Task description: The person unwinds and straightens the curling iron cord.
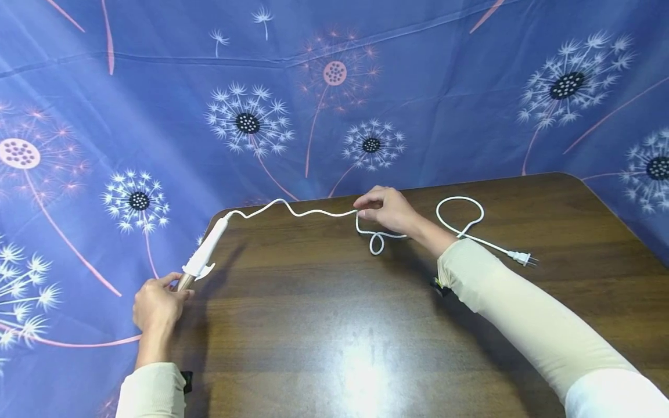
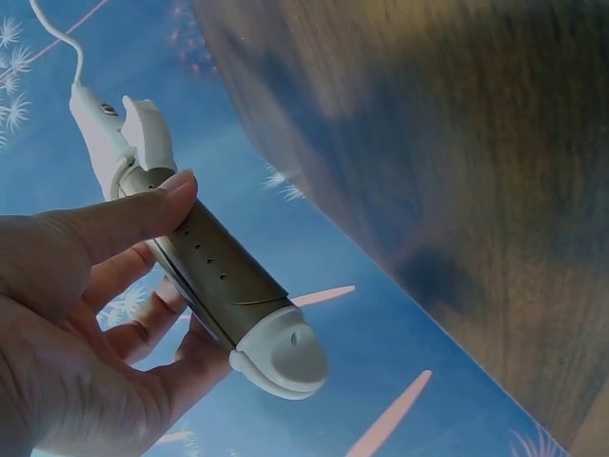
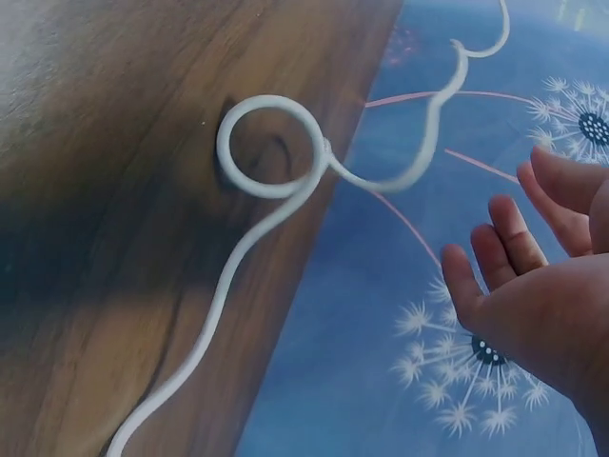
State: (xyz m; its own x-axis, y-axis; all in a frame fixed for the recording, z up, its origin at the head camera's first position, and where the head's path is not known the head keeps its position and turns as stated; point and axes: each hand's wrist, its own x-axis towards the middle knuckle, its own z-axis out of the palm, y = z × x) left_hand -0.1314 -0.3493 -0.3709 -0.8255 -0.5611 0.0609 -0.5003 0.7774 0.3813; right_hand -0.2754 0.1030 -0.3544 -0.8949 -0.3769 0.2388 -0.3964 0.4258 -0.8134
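Observation:
My left hand [image 1: 158, 305] grips a curling iron [image 1: 208, 249] by its brown barrel, thumb on one side and fingers on the other. In the left wrist view the barrel [image 2: 214, 257] shows a row of small holes and ends in a white tip [image 2: 284, 352]. The white handle points away from me, tilted up at the table's left edge. From it a white cord [image 1: 316, 212] runs right. My right hand [image 1: 389, 209] is over the cord at the far edge. In the right wrist view its relaxed fingers [image 3: 514, 233] are apart from the cord and hold nothing.
The cord lies in a small loop [image 1: 377, 244] below the right hand and a larger loop [image 1: 460, 198] farther right. Its two-prong plug [image 1: 519, 257] rests on the brown wooden table [image 1: 292, 313]. A blue dandelion-print cloth [image 1: 449, 116] hangs behind and to the sides.

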